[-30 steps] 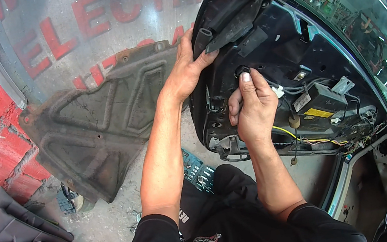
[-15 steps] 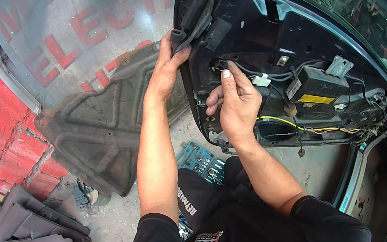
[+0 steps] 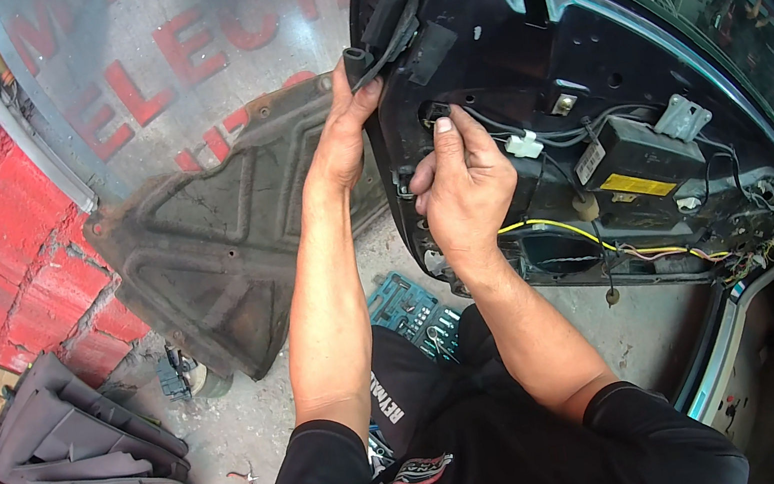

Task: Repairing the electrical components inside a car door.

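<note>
While the right hand pinches a small black part at its 11 o'clock, against the car door, left hand clasps the door edge at 10. From right hand: white connector at 2, black module at 3. Farther: open blue tool case at 7, moulded grey panel and red brick wall at 9.

The scene is viewed from the left of two fisheye cameras worn on the head, faced down past the black shirt toward the left hand, right hand and car door, all caught from close by; straight edges are bent toward the dark rim.
</note>
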Demonstrator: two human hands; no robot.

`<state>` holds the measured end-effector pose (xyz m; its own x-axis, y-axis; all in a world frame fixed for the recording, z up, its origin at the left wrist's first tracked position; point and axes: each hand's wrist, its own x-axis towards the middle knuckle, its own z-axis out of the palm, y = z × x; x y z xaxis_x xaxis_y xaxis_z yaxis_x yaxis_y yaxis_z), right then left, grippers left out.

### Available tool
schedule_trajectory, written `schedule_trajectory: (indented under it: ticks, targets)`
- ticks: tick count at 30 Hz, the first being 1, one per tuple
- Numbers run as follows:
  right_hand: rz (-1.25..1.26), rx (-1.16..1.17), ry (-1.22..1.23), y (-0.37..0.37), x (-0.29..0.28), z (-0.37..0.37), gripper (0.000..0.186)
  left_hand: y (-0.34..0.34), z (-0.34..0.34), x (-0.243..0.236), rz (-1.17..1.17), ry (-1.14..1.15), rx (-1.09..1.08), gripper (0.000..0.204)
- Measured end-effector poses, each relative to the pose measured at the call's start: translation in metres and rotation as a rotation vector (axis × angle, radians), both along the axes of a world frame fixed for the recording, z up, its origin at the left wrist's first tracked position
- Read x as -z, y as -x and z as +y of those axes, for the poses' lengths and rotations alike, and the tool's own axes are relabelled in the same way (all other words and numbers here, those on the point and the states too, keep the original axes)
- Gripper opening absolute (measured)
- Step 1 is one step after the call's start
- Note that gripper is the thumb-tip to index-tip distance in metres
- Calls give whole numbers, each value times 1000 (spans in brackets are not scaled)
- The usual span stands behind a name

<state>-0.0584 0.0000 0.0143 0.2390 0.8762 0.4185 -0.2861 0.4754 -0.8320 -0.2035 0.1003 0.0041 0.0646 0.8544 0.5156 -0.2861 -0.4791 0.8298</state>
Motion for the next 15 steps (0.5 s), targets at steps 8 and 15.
schedule_trajectory:
  ticks: [8,15]
  targets:
    - [-131,-50,-73,-10,0,7,41,5,4,2,-3,13,14,92]
    - [-674,252,-190,-58,3,14,27,-15,-31,2,-70,-83,-374,81]
